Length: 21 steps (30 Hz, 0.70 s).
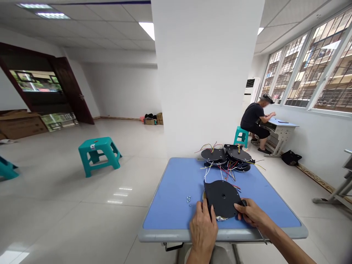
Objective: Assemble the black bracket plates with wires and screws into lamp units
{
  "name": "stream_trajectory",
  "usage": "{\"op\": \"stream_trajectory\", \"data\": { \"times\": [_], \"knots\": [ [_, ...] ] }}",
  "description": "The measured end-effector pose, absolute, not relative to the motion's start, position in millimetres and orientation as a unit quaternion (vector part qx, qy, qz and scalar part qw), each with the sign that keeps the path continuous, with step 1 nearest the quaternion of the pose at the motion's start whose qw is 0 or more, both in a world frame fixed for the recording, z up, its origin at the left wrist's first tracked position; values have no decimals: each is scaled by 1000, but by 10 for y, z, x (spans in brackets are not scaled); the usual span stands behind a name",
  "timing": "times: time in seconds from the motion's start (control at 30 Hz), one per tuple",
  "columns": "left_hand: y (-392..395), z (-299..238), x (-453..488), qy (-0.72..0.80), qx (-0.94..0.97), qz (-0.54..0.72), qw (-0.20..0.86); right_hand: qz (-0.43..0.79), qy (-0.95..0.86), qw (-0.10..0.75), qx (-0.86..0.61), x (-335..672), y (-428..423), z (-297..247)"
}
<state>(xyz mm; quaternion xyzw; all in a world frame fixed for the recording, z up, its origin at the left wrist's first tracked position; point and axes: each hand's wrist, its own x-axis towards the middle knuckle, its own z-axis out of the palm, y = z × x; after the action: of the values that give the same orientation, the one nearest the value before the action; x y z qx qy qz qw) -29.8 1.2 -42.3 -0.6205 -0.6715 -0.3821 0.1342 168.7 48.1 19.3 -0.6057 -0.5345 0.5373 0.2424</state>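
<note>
A round black plate point(223, 198) with a small hole in its middle and a raised corner sits near the table's front edge. A metallic rim shows under its lower left side. My left hand point(202, 223) grips its left edge, fingers bent around the side. With thumb and fingers, my right hand point(251, 213) pinches the lower right edge. In the same hand is a slim tool that looks like a screwdriver point(261, 236), its dark handle by the plate and its metal shaft pointing back toward me. Several small screws point(188, 199) lie left of the plate.
Behind the plate, more black round units point(213, 156) with loose coloured wires are stacked on the blue table point(170, 205). A white pillar point(203, 91) stands beyond. Teal stools point(100, 154) are on the floor. Another person point(254, 119) sits at a desk point(286, 128) by the windows.
</note>
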Motion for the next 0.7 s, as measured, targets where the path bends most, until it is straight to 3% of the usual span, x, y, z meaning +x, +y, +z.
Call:
{"op": "stream_trajectory", "data": {
  "times": [0.27, 0.53, 0.7],
  "knots": [
    [6, -399, -292, -675, -625, -378, 106, 526, -540, 230, -616, 1669, 480, 207],
    [-90, -97, -566, -635, -639, -425, -91, 542, -524, 200, -625, 1788, 539, 222],
    [299, 297, -1111, -619, -596, -455, -235, 344, -613, 188, -686, 1816, 743, 604]
  ]
}}
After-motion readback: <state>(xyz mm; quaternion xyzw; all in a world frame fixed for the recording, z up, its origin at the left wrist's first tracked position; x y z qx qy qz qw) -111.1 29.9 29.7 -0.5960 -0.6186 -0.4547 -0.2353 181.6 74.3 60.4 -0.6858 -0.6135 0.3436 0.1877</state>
